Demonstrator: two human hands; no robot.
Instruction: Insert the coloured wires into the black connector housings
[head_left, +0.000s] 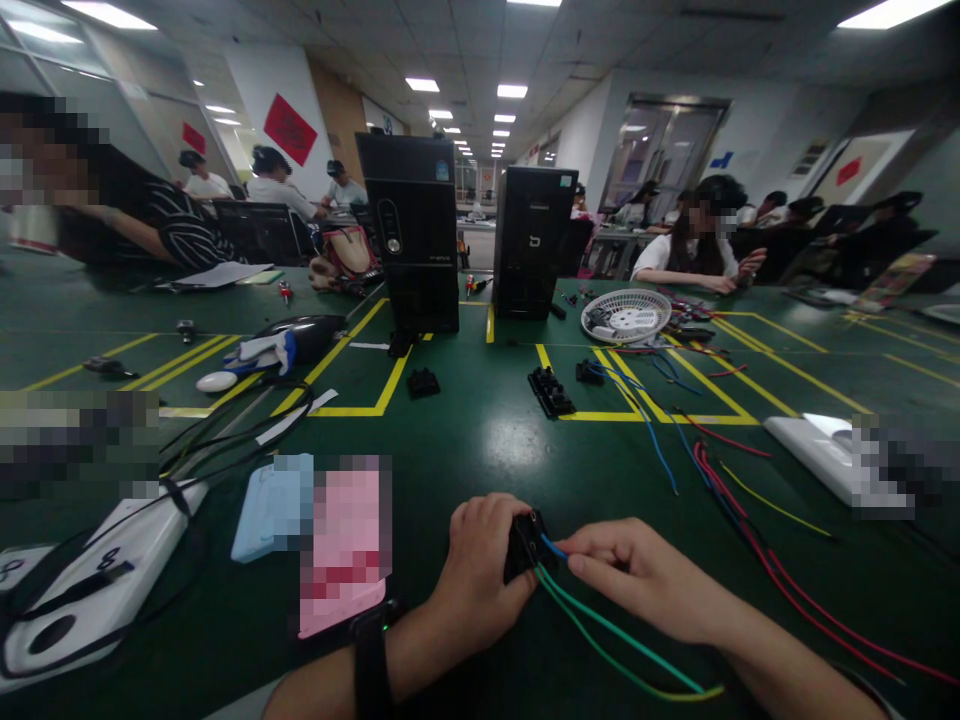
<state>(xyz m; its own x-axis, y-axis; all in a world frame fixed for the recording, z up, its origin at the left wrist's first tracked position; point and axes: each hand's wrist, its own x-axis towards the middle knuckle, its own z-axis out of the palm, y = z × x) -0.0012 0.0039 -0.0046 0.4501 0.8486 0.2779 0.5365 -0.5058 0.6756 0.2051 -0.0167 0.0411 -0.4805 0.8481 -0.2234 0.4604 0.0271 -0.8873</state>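
Note:
My left hand (484,560) is closed around a small black terminal block (532,535), holding it just above or on the green table; I cannot tell which. Between the thumb and fingertips of my right hand (637,575) is a blue wire (553,547), its end at the block's right side. Green wires (600,608) run from the block's lower edge toward the front right, one ending in yellow. The fingers hide part of the block. Farther back lie more black blocks, among them a longer one (551,391) and a small one (424,383).
Two black computer towers (412,230) stand at the back. Red wires (739,515) and loose blue wires (652,430) lie to the right, near a white round basket (626,316). A pink case (349,550), a light blue box (271,510) and a white power strip (97,590) are on the left.

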